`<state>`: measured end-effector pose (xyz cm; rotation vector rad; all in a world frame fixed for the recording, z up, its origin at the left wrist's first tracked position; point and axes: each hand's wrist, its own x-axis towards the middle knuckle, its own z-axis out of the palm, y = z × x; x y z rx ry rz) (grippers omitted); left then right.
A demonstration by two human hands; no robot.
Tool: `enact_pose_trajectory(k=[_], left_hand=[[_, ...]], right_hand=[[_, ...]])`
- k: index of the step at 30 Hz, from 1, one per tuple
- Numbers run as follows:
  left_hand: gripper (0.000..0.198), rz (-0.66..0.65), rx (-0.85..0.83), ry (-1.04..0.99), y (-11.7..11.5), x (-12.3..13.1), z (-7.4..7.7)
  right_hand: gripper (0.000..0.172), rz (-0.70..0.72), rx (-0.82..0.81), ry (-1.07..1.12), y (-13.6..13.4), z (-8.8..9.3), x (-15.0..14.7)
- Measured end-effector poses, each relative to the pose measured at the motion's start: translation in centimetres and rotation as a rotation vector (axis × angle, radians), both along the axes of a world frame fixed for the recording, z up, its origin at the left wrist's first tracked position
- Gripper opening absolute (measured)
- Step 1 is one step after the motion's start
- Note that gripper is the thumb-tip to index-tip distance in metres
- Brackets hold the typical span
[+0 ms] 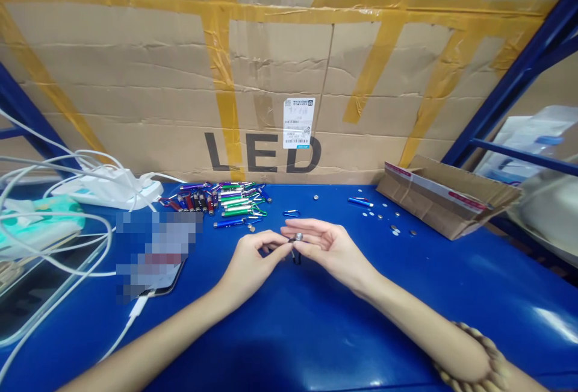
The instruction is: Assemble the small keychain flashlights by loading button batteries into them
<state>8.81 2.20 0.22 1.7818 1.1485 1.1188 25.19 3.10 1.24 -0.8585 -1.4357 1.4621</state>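
Note:
My left hand (pixel 258 255) and my right hand (pixel 332 248) meet over the middle of the blue table. Between their fingertips is a small dark object with a silver round end (pixel 298 237); a black clip (pixel 297 258) hangs below it. Both hands are pinched on this piece, and its full shape is hidden by the fingers. Beyond the hands lies a loose blue carabiner (pixel 291 213). To the back left is a pile of small metal torches (pixel 235 206) in green, blue, red and purple, with clips.
A blue tube (pixel 360 202) and several button cells (pixel 394 229) lie at the back right, beside an open cardboard box (pixel 445 199). On the left are a phone (pixel 169 280), white cables and a power strip (pixel 108 187). A big carton (pixel 266 79) stands behind.

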Motion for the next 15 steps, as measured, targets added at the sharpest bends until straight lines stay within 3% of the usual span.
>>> enact_pose_trajectory(k=[6,12,15], left_hand=[[0.015,0.030,-0.075,-0.120,0.24,-0.17,-0.06],[0.012,0.078,0.003,-0.020,0.10,-0.13,-0.04],[0.023,0.034,-0.011,-0.062,-0.02,-0.20,0.16]], right_hand=[[0.043,-0.108,-0.106,-0.051,0.28,-0.19,0.15],[0.039,-0.096,-0.085,-0.056,0.21,-0.24,0.09],[0.038,-0.044,-0.099,-0.072,0.22,-0.10,0.31]])
